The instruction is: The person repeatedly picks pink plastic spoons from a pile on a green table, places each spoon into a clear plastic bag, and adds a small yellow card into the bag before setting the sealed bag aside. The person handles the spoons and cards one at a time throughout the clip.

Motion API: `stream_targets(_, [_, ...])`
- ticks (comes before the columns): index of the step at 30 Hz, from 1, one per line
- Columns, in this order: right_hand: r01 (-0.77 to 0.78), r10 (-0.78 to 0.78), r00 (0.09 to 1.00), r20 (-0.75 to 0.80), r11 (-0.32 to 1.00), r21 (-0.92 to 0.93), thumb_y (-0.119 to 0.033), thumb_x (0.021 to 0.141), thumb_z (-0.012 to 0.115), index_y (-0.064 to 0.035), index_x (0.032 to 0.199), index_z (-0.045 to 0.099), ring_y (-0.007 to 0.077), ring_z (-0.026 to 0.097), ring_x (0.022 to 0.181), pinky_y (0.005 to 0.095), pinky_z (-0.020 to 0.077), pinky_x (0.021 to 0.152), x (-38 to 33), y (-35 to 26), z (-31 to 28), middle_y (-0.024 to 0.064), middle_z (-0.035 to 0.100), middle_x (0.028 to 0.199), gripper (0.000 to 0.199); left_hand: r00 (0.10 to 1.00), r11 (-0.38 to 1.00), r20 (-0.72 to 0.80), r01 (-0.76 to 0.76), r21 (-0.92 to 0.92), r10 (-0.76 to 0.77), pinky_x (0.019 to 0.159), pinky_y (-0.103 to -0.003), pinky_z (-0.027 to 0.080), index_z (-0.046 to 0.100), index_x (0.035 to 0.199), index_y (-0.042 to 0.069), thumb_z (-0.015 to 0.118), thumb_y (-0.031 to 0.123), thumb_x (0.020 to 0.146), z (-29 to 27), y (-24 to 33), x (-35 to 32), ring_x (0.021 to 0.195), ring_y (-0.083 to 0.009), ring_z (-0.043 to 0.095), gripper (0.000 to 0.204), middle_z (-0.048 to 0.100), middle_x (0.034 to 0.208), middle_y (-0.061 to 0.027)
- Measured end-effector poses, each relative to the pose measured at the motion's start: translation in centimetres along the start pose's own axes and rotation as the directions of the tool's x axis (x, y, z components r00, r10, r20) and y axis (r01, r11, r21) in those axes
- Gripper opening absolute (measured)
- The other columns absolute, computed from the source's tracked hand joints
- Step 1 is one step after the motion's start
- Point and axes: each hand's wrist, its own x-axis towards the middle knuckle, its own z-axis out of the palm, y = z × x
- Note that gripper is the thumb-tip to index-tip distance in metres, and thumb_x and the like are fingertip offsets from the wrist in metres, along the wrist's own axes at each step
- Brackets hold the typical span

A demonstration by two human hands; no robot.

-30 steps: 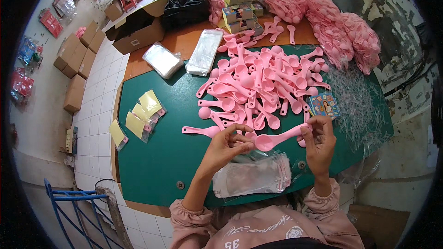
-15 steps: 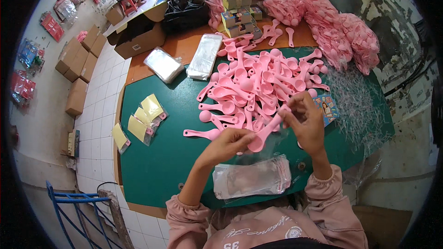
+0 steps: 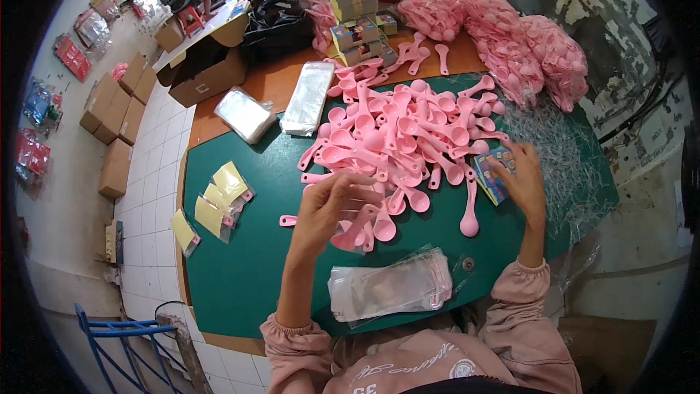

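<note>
My left hand (image 3: 332, 201) is closed on a small bundle of pink plastic spoons (image 3: 362, 228), held just above the green table (image 3: 240, 270). My right hand (image 3: 523, 184) is out to the right, its fingertips resting on a small stack of colourful printed cards (image 3: 490, 175). One pink spoon (image 3: 469, 213) lies loose on the table between my hands. A big heap of pink spoons (image 3: 408, 128) spreads just beyond both hands. A stack of clear plastic bags (image 3: 390, 288) lies near the table's front edge, close to my body.
Yellow packets (image 3: 219, 201) lie at the left of the table. Clear bag stacks (image 3: 306, 98) and bagged pink spoons (image 3: 503, 36) sit at the back. A heap of clear strips (image 3: 565, 168) lies to the right. Cardboard boxes (image 3: 120, 128) stand on the tiled floor at left.
Both hands held a pink spoon together. My right hand has let go and moved right onto the card stack, while my left hand keeps the spoons.
</note>
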Motion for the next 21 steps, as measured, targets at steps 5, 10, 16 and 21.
stream_targets(5, [-0.144, 0.138, 0.98, -0.141, 0.989, -0.035, -0.021, 0.073, 0.066, 0.0003, 0.108, 0.055, 0.0343, 0.051, 0.096, 0.0406, 0.0395, 0.083, 0.1, 6.9, 1.2, 0.0201, 0.052, 0.104, 0.042, 1.0, 1.0, -0.016, 0.023, 0.019, -0.023, 0.064, -0.026, 0.052, 0.056, 0.103, -0.002, 0.036, 0.028, 0.095, -0.3, -0.3, 0.2, 0.077, -0.0196, 0.065, 0.036, 0.065, 0.086, -0.014])
stream_targets(10, [-0.174, 0.13, 0.962, -0.24, 0.97, -0.172, -0.014, 0.077, 0.061, 0.0011, 0.101, 0.057, 0.0336, 0.052, 0.095, 0.0397, 0.0408, 0.082, 0.5, 5.6, 0.2, 0.0181, 0.054, 0.102, 0.029, 0.999, 0.999, 0.033, 0.043, -0.015, -0.043, 0.065, -0.025, 0.052, 0.058, 0.102, 0.0, 0.038, 0.024, 0.095, -0.4, -1.1, -0.1, 0.077, -0.0158, 0.064, 0.032, 0.065, 0.086, -0.0115])
stream_targets(16, [0.049, -0.063, 0.953, -0.297, 0.997, -0.056, -0.006, 0.08, 0.056, 0.0012, 0.093, 0.057, 0.0285, 0.06, 0.083, 0.0349, 0.0463, 0.074, 0.5, -1.7, -2.2, 0.0128, 0.061, 0.09, 0.014, 0.999, 0.996, 0.05, -0.014, 0.083, 0.01, 0.069, -0.026, 0.052, 0.057, 0.102, -0.003, 0.04, 0.022, 0.095, -0.5, -1.0, -0.1, 0.078, -0.0186, 0.064, 0.031, 0.065, 0.086, -0.0135])
stream_targets(21, [0.233, -0.281, 0.959, -0.038, 0.705, 0.67, -0.003, 0.082, 0.055, -0.0015, 0.098, 0.053, 0.0104, 0.059, 0.078, 0.027, 0.0495, 0.067, 0.9, -9.6, 0.9, 0.0081, 0.063, 0.083, 0.016, 0.998, 0.995, 0.068, -0.018, 0.096, 0.011, 0.07, -0.028, 0.052, 0.057, 0.101, -0.006, 0.041, 0.02, 0.094, -1.6, -1.6, 0.5, 0.078, -0.0205, 0.065, 0.031, 0.065, 0.087, -0.0153])
